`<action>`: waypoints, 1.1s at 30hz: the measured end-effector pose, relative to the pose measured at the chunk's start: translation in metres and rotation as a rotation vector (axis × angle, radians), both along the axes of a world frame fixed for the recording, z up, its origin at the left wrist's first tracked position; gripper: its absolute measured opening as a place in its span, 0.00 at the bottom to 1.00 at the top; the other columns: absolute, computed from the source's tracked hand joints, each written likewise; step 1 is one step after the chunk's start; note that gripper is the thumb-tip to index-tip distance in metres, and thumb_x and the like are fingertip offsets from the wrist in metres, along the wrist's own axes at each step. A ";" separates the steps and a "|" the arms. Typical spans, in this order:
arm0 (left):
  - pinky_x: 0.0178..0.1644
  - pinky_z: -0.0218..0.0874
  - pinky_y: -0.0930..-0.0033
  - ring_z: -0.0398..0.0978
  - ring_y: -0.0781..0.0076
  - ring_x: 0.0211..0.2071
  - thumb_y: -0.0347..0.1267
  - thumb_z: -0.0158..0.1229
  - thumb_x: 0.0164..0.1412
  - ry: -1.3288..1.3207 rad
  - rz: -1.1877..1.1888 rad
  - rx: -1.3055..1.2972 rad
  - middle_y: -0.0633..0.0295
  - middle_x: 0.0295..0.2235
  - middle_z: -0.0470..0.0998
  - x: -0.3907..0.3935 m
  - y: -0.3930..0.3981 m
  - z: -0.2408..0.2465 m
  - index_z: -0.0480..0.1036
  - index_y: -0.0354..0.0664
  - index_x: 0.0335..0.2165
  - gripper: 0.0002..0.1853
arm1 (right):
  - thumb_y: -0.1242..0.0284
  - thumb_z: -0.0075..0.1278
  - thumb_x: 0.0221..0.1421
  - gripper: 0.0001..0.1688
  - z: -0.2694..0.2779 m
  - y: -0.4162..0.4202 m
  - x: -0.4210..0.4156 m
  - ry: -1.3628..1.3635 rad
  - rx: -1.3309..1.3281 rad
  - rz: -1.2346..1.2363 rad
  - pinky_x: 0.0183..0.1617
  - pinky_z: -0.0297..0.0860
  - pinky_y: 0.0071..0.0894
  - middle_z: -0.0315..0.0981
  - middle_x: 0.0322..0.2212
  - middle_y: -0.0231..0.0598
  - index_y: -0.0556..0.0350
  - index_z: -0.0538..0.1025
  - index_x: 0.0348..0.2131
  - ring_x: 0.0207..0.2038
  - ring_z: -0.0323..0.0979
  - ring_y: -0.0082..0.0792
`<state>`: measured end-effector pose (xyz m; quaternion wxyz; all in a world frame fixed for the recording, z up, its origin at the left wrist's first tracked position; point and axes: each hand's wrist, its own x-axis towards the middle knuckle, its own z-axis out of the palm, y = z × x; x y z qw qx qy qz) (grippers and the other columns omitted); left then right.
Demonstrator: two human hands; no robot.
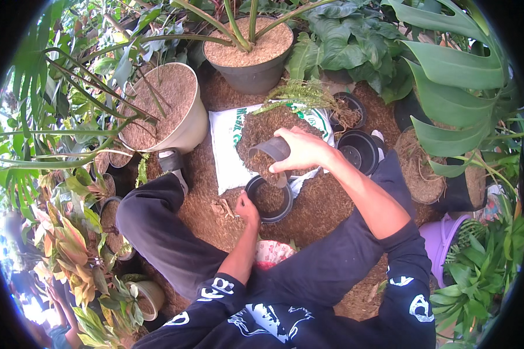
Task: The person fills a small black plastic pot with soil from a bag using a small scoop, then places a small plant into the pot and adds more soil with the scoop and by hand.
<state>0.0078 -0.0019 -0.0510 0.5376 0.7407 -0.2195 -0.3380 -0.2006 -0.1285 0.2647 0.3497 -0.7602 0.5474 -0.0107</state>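
My right hand (303, 150) grips a grey, curved plastic scoop or small container (276, 149). Its mouth is tilted down over a round black plastic pot (291, 201), with brown growing mix at its lip. Mix partly fills the pot, which stands on the ground between my legs. Against the left side of its rim, my left hand (247, 208) has its fingers curled and seems to hold it. Just beyond lies a white sack (222, 152) with green writing, bearing a heap of dark growing mix (255, 124). A fern (303, 94) with bare roots (348, 117) lies at the heap's far side.
An empty black pot (357, 152) stands right of the sack, another black pot (359, 104) behind it. Large potted plants in a white pot (196, 124) and a grey pot (253, 76) stand ahead. A purple pot (439, 244) is at right. Dry leaf scraps (222, 208) lie left.
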 end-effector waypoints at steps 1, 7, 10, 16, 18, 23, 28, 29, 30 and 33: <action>0.33 0.55 0.69 0.59 0.77 0.26 0.41 0.54 0.68 0.005 0.009 -0.019 0.69 0.20 0.67 0.001 -0.001 -0.001 0.71 0.30 0.24 0.24 | 0.44 0.66 0.36 0.59 0.001 0.002 0.003 -0.001 0.012 0.022 0.58 0.67 0.46 0.68 0.51 0.59 0.57 0.65 0.60 0.54 0.69 0.55; 0.33 0.56 0.68 0.60 0.77 0.26 0.41 0.53 0.68 0.034 -0.001 -0.008 0.69 0.21 0.70 -0.006 -0.001 0.013 0.74 0.29 0.26 0.23 | 0.42 0.66 0.36 0.59 -0.011 0.013 0.007 0.089 0.073 0.109 0.57 0.67 0.47 0.67 0.51 0.58 0.54 0.64 0.60 0.54 0.69 0.55; 0.33 0.56 0.67 0.60 0.77 0.26 0.41 0.52 0.68 0.029 -0.007 -0.003 0.68 0.21 0.71 -0.005 -0.001 0.013 0.74 0.29 0.27 0.23 | 0.42 0.66 0.36 0.59 -0.014 0.017 0.012 0.109 0.081 0.122 0.57 0.67 0.48 0.67 0.51 0.59 0.55 0.64 0.60 0.53 0.70 0.56; 0.35 0.59 0.66 0.64 0.75 0.27 0.41 0.52 0.68 0.027 -0.006 0.052 0.63 0.23 0.76 -0.002 -0.002 0.007 0.76 0.28 0.30 0.23 | 0.44 0.68 0.34 0.60 -0.016 0.020 0.019 0.127 0.103 0.127 0.57 0.68 0.49 0.67 0.50 0.62 0.57 0.64 0.60 0.52 0.71 0.58; 0.36 0.60 0.66 0.66 0.75 0.27 0.42 0.52 0.68 0.035 -0.003 0.042 0.62 0.24 0.77 -0.004 -0.002 0.010 0.77 0.27 0.32 0.23 | 0.45 0.69 0.34 0.61 -0.013 0.021 0.023 0.161 0.117 0.132 0.57 0.68 0.49 0.67 0.51 0.62 0.58 0.64 0.60 0.53 0.71 0.59; 0.36 0.60 0.66 0.65 0.75 0.27 0.42 0.52 0.68 0.018 -0.003 0.031 0.64 0.23 0.76 -0.003 -0.002 0.010 0.77 0.28 0.31 0.23 | 0.45 0.69 0.34 0.63 -0.013 0.022 0.027 0.203 0.093 0.165 0.57 0.68 0.49 0.66 0.52 0.64 0.60 0.62 0.61 0.53 0.70 0.59; 0.33 0.57 0.66 0.62 0.76 0.26 0.43 0.52 0.68 0.020 -0.017 0.015 0.66 0.21 0.72 -0.004 -0.002 0.011 0.76 0.29 0.29 0.24 | 0.46 0.69 0.34 0.63 -0.011 0.024 0.028 0.221 0.086 0.160 0.57 0.68 0.49 0.66 0.52 0.64 0.61 0.62 0.61 0.53 0.70 0.59; 0.33 0.57 0.66 0.61 0.76 0.25 0.43 0.52 0.68 0.013 -0.023 0.021 0.66 0.20 0.71 -0.005 -0.001 0.012 0.75 0.29 0.28 0.24 | 0.45 0.69 0.34 0.63 -0.013 0.023 0.027 0.196 0.120 0.154 0.57 0.68 0.49 0.66 0.52 0.64 0.61 0.62 0.61 0.53 0.70 0.59; 0.33 0.57 0.66 0.61 0.76 0.25 0.43 0.52 0.68 0.003 -0.021 0.023 0.67 0.20 0.71 -0.005 -0.001 0.012 0.75 0.29 0.28 0.24 | 0.45 0.69 0.34 0.63 -0.015 0.021 0.026 0.169 0.152 0.148 0.57 0.68 0.49 0.66 0.52 0.64 0.61 0.62 0.61 0.53 0.71 0.59; 0.33 0.57 0.67 0.61 0.77 0.26 0.43 0.52 0.68 -0.005 -0.006 0.020 0.67 0.21 0.72 -0.004 -0.001 0.009 0.76 0.29 0.29 0.24 | 0.45 0.68 0.35 0.63 -0.014 0.023 0.029 0.195 0.149 0.171 0.57 0.68 0.49 0.66 0.53 0.64 0.61 0.62 0.61 0.53 0.70 0.59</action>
